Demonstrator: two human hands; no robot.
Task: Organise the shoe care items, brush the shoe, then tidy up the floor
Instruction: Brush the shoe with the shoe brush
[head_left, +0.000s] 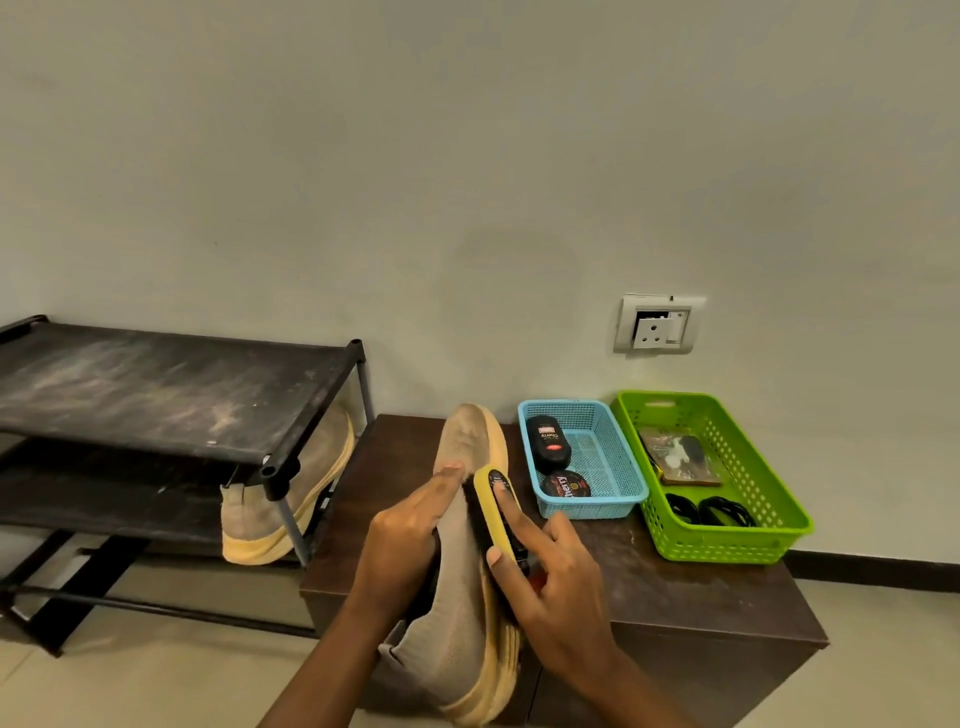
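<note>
Two bare hands work together above a low brown cabinet (675, 587) that stands against a pale wall. The left hand (410, 540) grips a beige knit shoe (457, 597) with a yellow sole. It holds the shoe tilted, toe pointing away toward the wall and heel nearest the viewer, with one finger stretched along the upper. The right hand (561, 587) grasps a yellow-backed brush (493, 525), its forefinger laid straight along the back and its thumb against the near edge. The brush presses on the shoe's right side, near the sole.

Just beyond, on the cabinet top, a blue basket (613, 457) holds a black polish bottle (548, 441) and a round polish tin (566, 486). A green basket (727, 540) sits just to its right, holding a flat packet (680, 457) and black coils (711, 512), possibly laces.

To the left stands a dusty black shoe rack (156, 389). A matching second shoe (291, 499) is propped toe-up at the rack's right end. A white wall socket (657, 325) is set above the baskets.
</note>
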